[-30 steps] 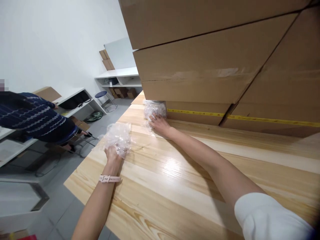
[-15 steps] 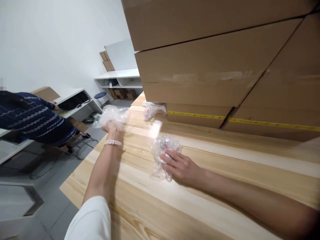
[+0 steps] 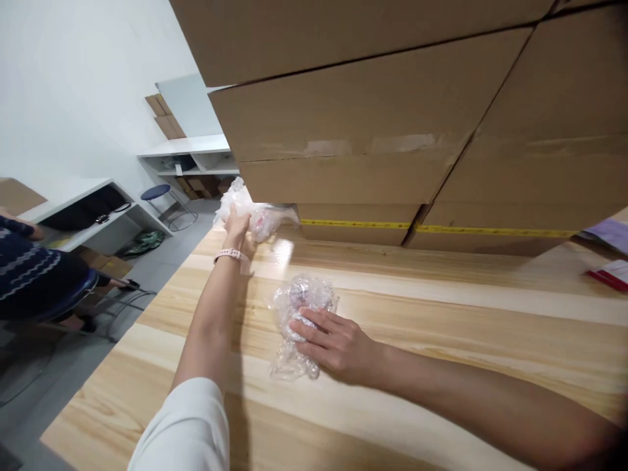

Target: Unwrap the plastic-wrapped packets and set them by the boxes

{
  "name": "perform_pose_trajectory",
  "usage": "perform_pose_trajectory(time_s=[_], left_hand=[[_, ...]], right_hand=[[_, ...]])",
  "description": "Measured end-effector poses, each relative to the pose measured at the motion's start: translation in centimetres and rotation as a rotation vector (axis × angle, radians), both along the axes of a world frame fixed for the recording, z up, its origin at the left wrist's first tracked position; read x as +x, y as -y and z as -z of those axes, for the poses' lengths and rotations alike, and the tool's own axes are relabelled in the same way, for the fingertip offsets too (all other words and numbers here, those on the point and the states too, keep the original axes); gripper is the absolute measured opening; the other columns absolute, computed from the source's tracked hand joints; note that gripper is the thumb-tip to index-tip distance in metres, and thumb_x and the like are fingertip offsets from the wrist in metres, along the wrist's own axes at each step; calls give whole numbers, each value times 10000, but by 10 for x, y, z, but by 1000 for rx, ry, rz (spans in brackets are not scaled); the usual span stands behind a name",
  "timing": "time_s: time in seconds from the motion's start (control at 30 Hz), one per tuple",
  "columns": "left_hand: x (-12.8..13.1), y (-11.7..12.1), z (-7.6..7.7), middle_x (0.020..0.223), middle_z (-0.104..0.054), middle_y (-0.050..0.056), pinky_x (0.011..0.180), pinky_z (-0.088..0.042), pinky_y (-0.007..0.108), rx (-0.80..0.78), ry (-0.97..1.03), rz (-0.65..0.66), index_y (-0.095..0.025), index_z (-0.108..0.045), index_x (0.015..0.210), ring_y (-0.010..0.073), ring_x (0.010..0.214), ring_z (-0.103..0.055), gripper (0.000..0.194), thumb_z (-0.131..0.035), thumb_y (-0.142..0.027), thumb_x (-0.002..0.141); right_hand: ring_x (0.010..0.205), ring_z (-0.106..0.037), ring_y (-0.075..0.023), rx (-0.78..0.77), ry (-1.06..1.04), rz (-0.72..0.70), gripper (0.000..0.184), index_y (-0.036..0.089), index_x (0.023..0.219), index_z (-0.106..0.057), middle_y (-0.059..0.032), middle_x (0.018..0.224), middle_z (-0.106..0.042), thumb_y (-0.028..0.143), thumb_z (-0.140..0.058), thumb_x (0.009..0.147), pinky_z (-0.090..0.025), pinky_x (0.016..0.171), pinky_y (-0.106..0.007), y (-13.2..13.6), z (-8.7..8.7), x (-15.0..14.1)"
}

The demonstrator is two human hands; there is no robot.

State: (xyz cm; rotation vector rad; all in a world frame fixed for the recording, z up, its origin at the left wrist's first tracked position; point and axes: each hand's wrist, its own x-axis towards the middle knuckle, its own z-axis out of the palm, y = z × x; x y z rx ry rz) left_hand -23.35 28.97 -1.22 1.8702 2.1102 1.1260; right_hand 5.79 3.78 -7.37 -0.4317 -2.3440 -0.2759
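Note:
My left hand (image 3: pixel 237 224) reaches to the far left of the wooden table and is closed on a piece of crumpled clear bubble wrap (image 3: pixel 236 193). Right beside it, against the boxes, lies another clear-wrapped bundle (image 3: pixel 266 222) with something pinkish inside. My right hand (image 3: pixel 337 343) lies with outstretched fingers on a bubble-wrapped item (image 3: pixel 305 294) in the middle of the table; its thumb is hidden. What this wrapping contains is too blurred to name.
Large stacked cardboard boxes (image 3: pixel 353 124) line the back of the wooden table (image 3: pixel 417 405). A red-edged item (image 3: pixel 611 275) lies at far right. Beyond the table's left edge are a blue stool (image 3: pixel 156 191), white shelves (image 3: pixel 196 145) and a seated person in a striped top (image 3: pixel 24 268).
My left hand has carried the bubble wrap from the table's left edge to beside the bundle near the boxes. My right hand stays on the wrapped item. The view has turned right.

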Motion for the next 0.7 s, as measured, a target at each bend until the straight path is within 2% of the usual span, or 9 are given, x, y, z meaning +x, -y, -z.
perform_pose_trajectory(time_s=[0.07,0.1,0.13,0.2,0.27,0.33,0.4,0.53,0.7], left_hand=[[3,11,-4,1610,-305,314,1100,-301,719,33,26,-210,-83,-310,1610,509,1450,-324,779,-550,-253,889],[8,17,-4,1621,-290,289,1111,-309,695,62,14,-283,-123,-333,1607,497,1460,-309,777,-571,-268,882],[14,23,-4,1632,-279,258,1128,-318,661,90,-28,-301,-163,-362,1598,475,1471,-303,779,-606,-284,869],[28,32,-1,1661,-245,209,1164,-311,602,106,-189,-188,-218,-417,1572,440,1503,-266,815,-708,-311,816],[42,33,3,1681,-204,207,1195,-246,609,74,-385,-1,-220,-444,1553,447,1536,-187,856,-785,-355,779],[52,25,4,1660,-248,220,1198,-201,624,44,-529,113,-216,-473,1532,467,1530,-174,848,-810,-430,783],[58,13,3,1590,-358,238,1169,-250,604,16,-601,172,-202,-503,1507,471,1480,-263,793,-785,-480,819],[60,-6,-2,1425,-513,251,1075,-372,519,-55,-659,229,-171,-579,1417,432,1342,-433,554,-661,-436,937],[63,-7,3,1494,-450,225,1010,-432,465,-43,-695,289,-219,-563,1432,395,1372,-400,435,-533,-351,1019]], right_hand=[[1383,-575,-264,-9,2,-4,194,214,1053,-755,-48,1409,-680,183,-578,981,-557,1069,-408,0,0,-1],[1378,-579,-265,-13,3,-7,194,214,1052,-755,-50,1409,-679,180,-578,980,-559,1064,-410,0,0,-1],[1372,-584,-267,-14,3,-11,191,214,1045,-755,-53,1410,-678,179,-580,979,-560,1058,-412,0,0,-2],[1356,-598,-269,-10,-2,-15,184,213,1026,-755,-56,1408,-679,177,-582,978,-564,1043,-415,-1,-1,-3],[1335,-612,-272,0,-11,-12,189,214,1015,-757,-47,1394,-689,176,-575,979,-565,1034,-412,-1,-2,-3],[1313,-625,-276,8,-26,-7,198,214,1010,-758,-32,1375,-702,175,-566,979,-565,1029,-408,-1,-3,-3],[1304,-627,-276,13,-35,-7,201,213,1011,-758,-28,1366,-707,172,-564,977,-562,1026,-406,-1,-3,-4],[1310,-619,-275,16,-35,-16,194,210,998,-757,-36,1376,-700,177,-567,979,-557,1014,-408,-2,-3,-5],[1305,-619,-277,29,-35,1,201,216,986,-761,-29,1377,-699,192,-561,987,-549,1028,-408,-2,-3,-6]])
